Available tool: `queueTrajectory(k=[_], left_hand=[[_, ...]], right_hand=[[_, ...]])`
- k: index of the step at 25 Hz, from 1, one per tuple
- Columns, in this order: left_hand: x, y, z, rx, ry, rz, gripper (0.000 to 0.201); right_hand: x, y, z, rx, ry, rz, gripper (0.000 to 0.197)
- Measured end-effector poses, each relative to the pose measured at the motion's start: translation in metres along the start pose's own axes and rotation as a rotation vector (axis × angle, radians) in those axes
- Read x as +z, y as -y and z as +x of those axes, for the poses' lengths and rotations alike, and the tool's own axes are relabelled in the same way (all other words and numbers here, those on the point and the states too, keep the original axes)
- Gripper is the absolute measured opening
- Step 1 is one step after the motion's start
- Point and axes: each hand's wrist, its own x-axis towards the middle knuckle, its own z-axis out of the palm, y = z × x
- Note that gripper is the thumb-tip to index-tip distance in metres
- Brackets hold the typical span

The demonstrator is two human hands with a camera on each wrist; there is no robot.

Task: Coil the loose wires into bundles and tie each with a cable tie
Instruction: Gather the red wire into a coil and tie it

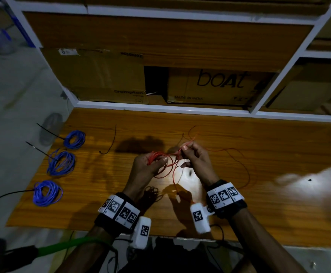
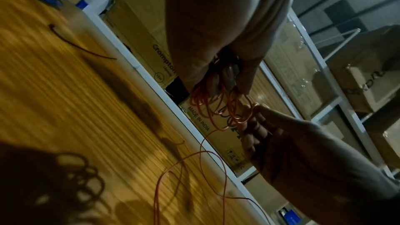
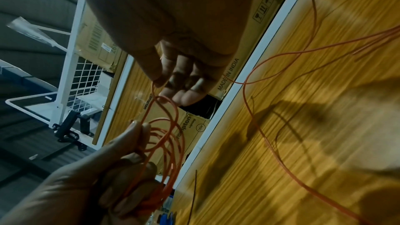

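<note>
Cartons beyond the fingers read "boAt" (image 1: 221, 80), "MADE IN INDIA", "Crompton" (image 1: 129, 92). Left hand (image 1: 148, 164) grips thin red wire (image 1: 158, 157) coils; right hand (image 1: 195, 156) pinches one strand above the woodgrain worktop (image 1: 259, 154).

Pretty dim room, the only bright patch is a glare spot on the wooden tabletop (image 1: 259, 138); behind it there's a white-framed shelf unit (image 1: 180, 110) with wood-look panels; cardboard boxes are stuffed in the lower bay, a Crompton box (image 1: 101, 79) on the left and a boat box (image 1: 215, 85) beside it; grey floor (image 1: 12, 91) off to the left.
</note>
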Motion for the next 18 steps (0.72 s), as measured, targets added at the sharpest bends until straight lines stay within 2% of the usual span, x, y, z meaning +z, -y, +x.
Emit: queueTrajectory(k=[7,11,15,18], left_hand=[[0.005,-0.007,0.004,-0.138,-0.057,-0.193,0.011],[0.007,-0.005,0.008,-0.194,-0.074,-0.193,0.014],[0.006,0.000,0.011,-0.229,-0.025,-0.265,0.030],[0.006,-0.007,0.012,-0.266,0.019,-0.357,0.013]], right_hand=[[0.002,-0.010,-0.010,-0.193,-0.109,-0.227,0.006],[-0.001,-0.012,-0.011,-0.202,-0.028,-0.372,0.005],[-0.007,-0.011,-0.009,-0.264,0.065,-0.634,0.007],[-0.007,-0.015,-0.011,-0.279,0.062,-0.621,0.010]])
